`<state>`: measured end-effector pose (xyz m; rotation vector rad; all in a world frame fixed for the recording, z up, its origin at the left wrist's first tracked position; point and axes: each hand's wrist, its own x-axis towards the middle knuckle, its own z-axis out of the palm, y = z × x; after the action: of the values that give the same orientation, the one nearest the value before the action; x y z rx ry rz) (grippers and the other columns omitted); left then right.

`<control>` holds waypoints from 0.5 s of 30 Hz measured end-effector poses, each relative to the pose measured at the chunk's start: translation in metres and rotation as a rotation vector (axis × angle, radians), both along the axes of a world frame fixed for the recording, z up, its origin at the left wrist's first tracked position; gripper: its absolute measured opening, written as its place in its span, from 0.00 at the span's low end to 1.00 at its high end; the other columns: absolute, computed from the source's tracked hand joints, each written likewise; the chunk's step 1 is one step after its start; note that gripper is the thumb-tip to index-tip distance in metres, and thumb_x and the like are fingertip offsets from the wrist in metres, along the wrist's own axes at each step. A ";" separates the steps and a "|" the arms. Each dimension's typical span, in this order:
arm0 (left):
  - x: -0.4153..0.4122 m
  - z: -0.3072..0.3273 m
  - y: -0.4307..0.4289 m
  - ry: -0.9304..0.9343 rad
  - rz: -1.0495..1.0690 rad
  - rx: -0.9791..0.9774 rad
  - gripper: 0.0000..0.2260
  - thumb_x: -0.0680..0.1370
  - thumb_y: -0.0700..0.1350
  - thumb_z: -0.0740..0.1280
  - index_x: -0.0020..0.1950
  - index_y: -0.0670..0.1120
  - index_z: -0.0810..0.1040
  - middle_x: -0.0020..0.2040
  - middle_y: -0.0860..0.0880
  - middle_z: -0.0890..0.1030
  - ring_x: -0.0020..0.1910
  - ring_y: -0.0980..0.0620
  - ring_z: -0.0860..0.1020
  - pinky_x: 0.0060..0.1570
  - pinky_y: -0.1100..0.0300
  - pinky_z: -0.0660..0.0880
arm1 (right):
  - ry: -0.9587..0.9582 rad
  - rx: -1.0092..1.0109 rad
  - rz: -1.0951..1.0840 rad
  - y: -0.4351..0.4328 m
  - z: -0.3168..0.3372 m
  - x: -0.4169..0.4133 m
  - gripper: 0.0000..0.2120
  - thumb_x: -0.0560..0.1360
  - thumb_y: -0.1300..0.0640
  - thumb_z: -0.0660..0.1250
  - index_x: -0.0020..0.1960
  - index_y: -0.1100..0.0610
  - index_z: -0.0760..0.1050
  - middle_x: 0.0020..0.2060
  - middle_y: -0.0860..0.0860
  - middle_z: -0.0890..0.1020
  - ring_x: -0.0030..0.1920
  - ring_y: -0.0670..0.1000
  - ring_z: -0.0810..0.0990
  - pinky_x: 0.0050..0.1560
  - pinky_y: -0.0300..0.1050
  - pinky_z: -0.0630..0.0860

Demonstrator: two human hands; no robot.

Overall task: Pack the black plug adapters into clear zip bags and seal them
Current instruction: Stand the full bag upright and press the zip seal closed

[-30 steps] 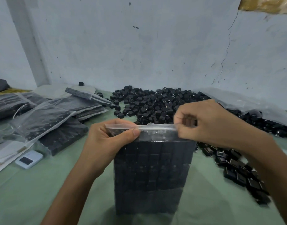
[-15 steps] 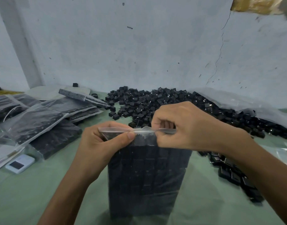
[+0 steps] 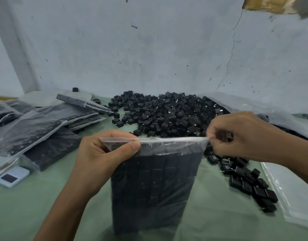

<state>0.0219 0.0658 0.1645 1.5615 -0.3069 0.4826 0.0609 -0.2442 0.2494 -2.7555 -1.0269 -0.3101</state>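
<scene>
at the middle of the green counter (image 3: 24,214) a clear zip bag (image 3: 155,192) stands upright, packed full with rows of black plug adapters (image 3: 169,164). the left hand (image 3: 101,153) has its grip on the bag's upper left corner, thumb across the front just under the zip strip (image 3: 167,139), fingers behind. the right hand (image 3: 245,134) pinches the right end of that strip, its grip narrow on the plastic edge. behind the bag a heap of loose adapters (image 3: 167,113) lies by the wall, and a smaller scatter (image 3: 245,181) trails down the right side, beside flat empty bags (image 3: 292,193). to the left, filled bags (image 3: 45,122) lie stacked and overlapping, a small white device (image 3: 12,176) near them.
</scene>
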 end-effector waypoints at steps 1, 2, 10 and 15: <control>0.000 0.000 0.002 0.002 0.008 -0.017 0.08 0.65 0.51 0.78 0.41 0.50 0.87 0.39 0.48 0.86 0.36 0.54 0.83 0.36 0.65 0.77 | -0.026 -0.001 -0.058 -0.011 0.000 0.002 0.06 0.69 0.57 0.69 0.35 0.49 0.74 0.33 0.43 0.80 0.37 0.46 0.79 0.40 0.42 0.77; -0.001 0.000 0.004 0.008 0.016 -0.032 0.10 0.65 0.53 0.77 0.41 0.50 0.87 0.39 0.48 0.86 0.37 0.54 0.83 0.36 0.65 0.77 | -0.037 0.022 -0.120 -0.022 0.000 0.004 0.07 0.69 0.58 0.70 0.35 0.49 0.75 0.32 0.43 0.80 0.36 0.46 0.79 0.41 0.45 0.78; -0.007 0.027 0.009 0.032 0.036 0.208 0.09 0.66 0.56 0.81 0.40 0.54 0.87 0.39 0.51 0.86 0.38 0.57 0.84 0.37 0.67 0.78 | 0.016 0.194 0.178 0.040 -0.002 -0.013 0.10 0.78 0.42 0.65 0.54 0.45 0.79 0.46 0.39 0.80 0.49 0.43 0.81 0.49 0.31 0.74; -0.014 0.052 0.003 -0.056 0.144 0.794 0.12 0.70 0.64 0.68 0.46 0.60 0.85 0.43 0.64 0.83 0.43 0.65 0.81 0.43 0.61 0.79 | -0.051 0.139 0.189 0.057 -0.008 -0.010 0.06 0.81 0.50 0.59 0.46 0.48 0.72 0.40 0.40 0.74 0.44 0.43 0.74 0.44 0.30 0.68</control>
<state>0.0078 0.0686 0.2165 2.3562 -0.4642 0.5499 0.0505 -0.1873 0.2414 -2.5176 -1.2192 -0.4079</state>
